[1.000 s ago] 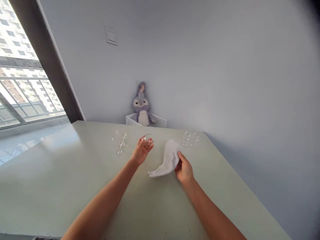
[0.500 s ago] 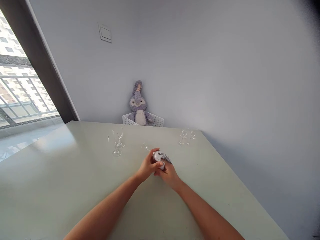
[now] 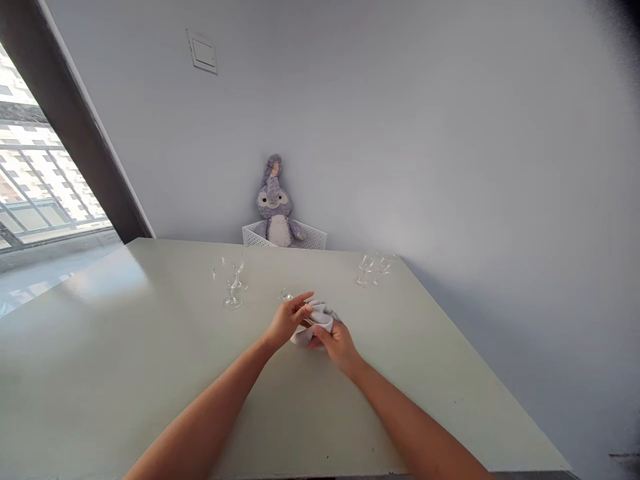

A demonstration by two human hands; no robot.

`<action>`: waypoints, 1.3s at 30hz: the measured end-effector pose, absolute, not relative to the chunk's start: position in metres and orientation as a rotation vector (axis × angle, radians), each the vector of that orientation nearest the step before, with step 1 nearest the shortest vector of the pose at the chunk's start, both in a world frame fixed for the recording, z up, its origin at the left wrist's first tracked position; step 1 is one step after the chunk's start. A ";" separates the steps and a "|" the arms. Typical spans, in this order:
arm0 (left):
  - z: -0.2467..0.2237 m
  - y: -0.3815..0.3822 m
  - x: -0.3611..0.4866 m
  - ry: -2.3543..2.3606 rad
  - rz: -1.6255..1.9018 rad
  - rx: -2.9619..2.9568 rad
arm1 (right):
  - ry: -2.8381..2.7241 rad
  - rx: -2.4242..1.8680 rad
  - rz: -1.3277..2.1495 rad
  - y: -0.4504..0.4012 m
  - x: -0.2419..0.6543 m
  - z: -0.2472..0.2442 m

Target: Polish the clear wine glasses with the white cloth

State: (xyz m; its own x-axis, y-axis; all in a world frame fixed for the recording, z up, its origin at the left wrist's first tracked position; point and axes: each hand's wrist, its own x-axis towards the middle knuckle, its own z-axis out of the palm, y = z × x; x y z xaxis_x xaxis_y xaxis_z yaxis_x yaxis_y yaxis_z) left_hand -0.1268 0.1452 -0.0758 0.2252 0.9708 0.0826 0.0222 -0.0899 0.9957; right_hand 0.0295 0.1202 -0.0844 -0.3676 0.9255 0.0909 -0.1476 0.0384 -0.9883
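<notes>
Over the table (image 3: 190, 387), 1 glass (image 3: 286, 295) is being gripped by the left hand (image 3: 286, 322); 1 cloth (image 3: 321, 319) is being pinched by the right hand (image 3: 341, 345).

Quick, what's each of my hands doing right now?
Left hand: closed on the white cloth and, apparently, a stemmed glass, mostly hidden.
Right hand: closed on the same cloth, thumb on top.

Ahead of you, pale blue-grey walls (image 3: 450, 153) carried a light switch (image 3: 203, 55). To your left, daylight came through a window (image 3: 45, 180) past a dark frame (image 3: 65, 120), shining on the pale green table (image 3: 165, 347).
</notes>
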 end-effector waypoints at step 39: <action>-0.067 0.145 -0.143 1.429 0.923 2.823 | -1.375 -1.060 1.434 0.144 0.052 -0.079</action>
State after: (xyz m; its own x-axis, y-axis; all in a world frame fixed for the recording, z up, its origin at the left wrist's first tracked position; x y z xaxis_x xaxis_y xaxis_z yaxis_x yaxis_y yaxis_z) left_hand -0.1430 0.1446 -0.0669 0.4702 0.6953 0.5436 0.7814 -0.6143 0.1098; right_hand 0.0521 0.1437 -0.0794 -0.2683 0.9632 -0.0138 -0.0268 -0.0218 -0.9994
